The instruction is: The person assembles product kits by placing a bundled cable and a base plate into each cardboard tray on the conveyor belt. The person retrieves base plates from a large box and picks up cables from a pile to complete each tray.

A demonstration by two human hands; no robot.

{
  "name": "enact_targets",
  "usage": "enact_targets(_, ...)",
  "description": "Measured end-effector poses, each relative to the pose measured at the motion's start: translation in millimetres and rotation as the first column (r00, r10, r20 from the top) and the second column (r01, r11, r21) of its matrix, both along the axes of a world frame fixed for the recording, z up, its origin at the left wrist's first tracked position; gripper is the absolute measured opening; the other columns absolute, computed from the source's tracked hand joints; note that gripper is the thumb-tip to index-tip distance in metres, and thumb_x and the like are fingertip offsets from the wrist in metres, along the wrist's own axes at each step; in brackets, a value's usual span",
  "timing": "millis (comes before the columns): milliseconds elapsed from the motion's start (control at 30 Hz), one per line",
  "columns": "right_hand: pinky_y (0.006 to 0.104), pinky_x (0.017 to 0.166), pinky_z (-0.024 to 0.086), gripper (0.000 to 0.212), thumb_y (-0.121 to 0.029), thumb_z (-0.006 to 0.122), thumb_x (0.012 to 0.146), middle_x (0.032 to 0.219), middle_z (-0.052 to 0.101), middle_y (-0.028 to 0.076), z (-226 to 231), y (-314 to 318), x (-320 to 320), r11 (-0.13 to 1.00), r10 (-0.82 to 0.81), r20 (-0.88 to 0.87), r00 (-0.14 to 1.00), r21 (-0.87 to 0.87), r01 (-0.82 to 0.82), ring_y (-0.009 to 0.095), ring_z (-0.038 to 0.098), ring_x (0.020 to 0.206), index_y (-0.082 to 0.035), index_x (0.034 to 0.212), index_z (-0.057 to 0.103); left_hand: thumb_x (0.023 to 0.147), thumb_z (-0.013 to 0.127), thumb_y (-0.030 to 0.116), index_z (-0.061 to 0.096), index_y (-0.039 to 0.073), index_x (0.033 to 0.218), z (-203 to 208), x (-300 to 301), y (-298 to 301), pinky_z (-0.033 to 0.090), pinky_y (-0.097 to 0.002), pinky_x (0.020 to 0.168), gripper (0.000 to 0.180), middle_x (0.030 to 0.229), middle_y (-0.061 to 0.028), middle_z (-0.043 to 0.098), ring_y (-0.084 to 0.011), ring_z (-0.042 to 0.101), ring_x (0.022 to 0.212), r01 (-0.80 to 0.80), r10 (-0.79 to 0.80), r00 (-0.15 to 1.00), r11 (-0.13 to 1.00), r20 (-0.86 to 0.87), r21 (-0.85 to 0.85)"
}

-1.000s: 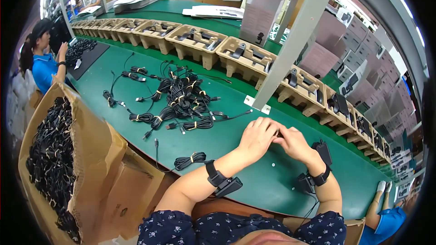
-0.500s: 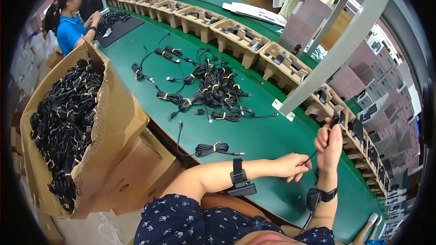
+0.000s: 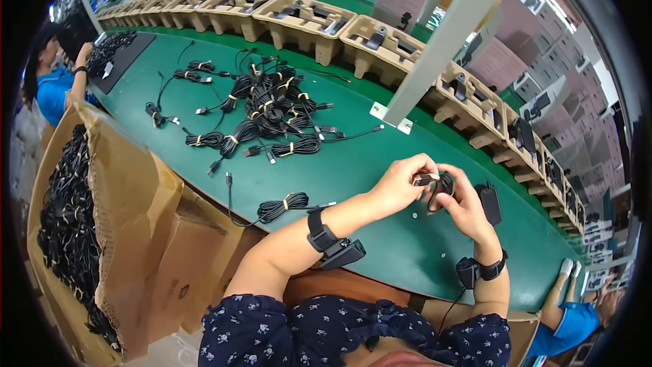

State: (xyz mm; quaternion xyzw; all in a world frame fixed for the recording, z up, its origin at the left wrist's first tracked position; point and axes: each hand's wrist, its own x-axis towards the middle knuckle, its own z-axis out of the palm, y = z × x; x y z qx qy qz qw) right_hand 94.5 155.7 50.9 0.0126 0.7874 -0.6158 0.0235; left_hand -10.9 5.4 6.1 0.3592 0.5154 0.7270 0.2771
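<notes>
In front of me, above the green table [image 3: 339, 194], my two hands are close together around a black cable. My left hand [image 3: 402, 183] pinches the plug [image 3: 425, 179] at one end. My right hand [image 3: 467, 205] curls its fingers about the bunched cable [image 3: 443, 189]. Just beyond the right hand is a flat black block [image 3: 490, 202]; whether it hangs from the hand or rests on the table I cannot tell. Left of my forearm lies a single tied cable [image 3: 282, 206]. Farther off sits a tangled pile of tied black cables [image 3: 268, 105].
A row of brown moulded trays [image 3: 305, 17] holding black parts curves along the far side. A grey metal post [image 3: 435, 54] rises from the table. On my left stands a cardboard box [image 3: 129, 211] full of cables. A person in blue [image 3: 58, 92] works at far left, another [image 3: 567, 323] at lower right.
The head view has swung to the right. My right hand has come down from near the trays, and both hands are now together. The stretch of cable between them is now bunched in the right hand.
</notes>
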Motion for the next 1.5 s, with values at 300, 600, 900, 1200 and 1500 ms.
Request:
enact_targets(300,0.0291,0.073,0.047,0.041,-0.019,0.060,0.089,0.094,0.058,0.005,-16.8,5.3,2.3,0.896,0.150,0.159,0.976,-0.440,-0.066,0.016,0.059,0.080,-0.003,0.122,0.043,0.079,0.068,0.007,0.058,0.002,0.086,-7.2,2.0,-2.3,0.046,-0.0305,0.067,0.014,0.086,-0.0094,0.053,-0.0228,0.056,0.079,-0.247,0.191,0.841,0.968,-0.505,-0.045)
enact_targets(600,0.0256,0.062,0.049,0.038,-0.022,0.044,0.098,0.079,0.046,0.001,-2.5,43.5,-1.0,0.990,-0.055,0.001,0.998,-0.130,0.055,0.009,0.047,0.069,0.000,0.130,0.043,0.075,0.069,0.009,0.055,0.004,0.097,-0.8,-20.3,-12.7,0.046,-0.0372,0.070,0.027,0.093,-0.0119,0.055,-0.0288,0.055,0.082,-0.602,0.324,0.484,0.798,-0.813,-0.040)
enact_targets(900,0.0212,0.046,0.038,0.026,-0.025,0.047,0.096,0.065,0.047,-0.002,14.9,174.4,-3.3,0.554,-0.675,-0.442,0.591,0.224,0.802,0.007,0.044,0.049,-0.003,0.109,0.055,0.067,0.074,0.018,0.055,0.003,0.105,55.4,14.7,-107.1,0.042,-0.0411,0.077,0.045,0.096,-0.0117,0.055,-0.0309,0.052,0.089,-0.832,-0.040,0.177,0.528,-0.983,-0.171)
enact_targets(1200,0.0410,0.079,0.047,0.038,-0.036,0.055,0.088,0.101,0.063,0.020,0.6,260.0,-37.4,0.096,-0.681,-0.531,0.503,0.617,0.781,0.035,0.060,0.096,-0.004,0.110,0.061,0.068,0.072,0.014,0.054,0.004,0.087,10.5,10.3,-195.3,0.043,-0.0421,0.069,0.028,0.085,-0.0123,0.052,-0.0332,0.050,0.083,-0.845,-0.250,0.462,0.167,-0.851,-0.508)
enact_targets(1500,0.0411,0.081,0.049,0.040,-0.043,0.060,0.083,0.099,0.066,0.017,-13.5,282.8,-88.8,0.072,-0.707,-0.143,0.693,0.960,0.271,0.033,0.063,0.093,-0.009,0.102,0.067,0.076,0.066,0.014,0.056,0.004,0.082,31.9,-7.3,-55.8,0.045,-0.0400,0.065,0.015,0.081,-0.0114,0.053,-0.0301,0.053,0.077,-0.655,-0.232,0.310,0.651,-0.922,-0.384)
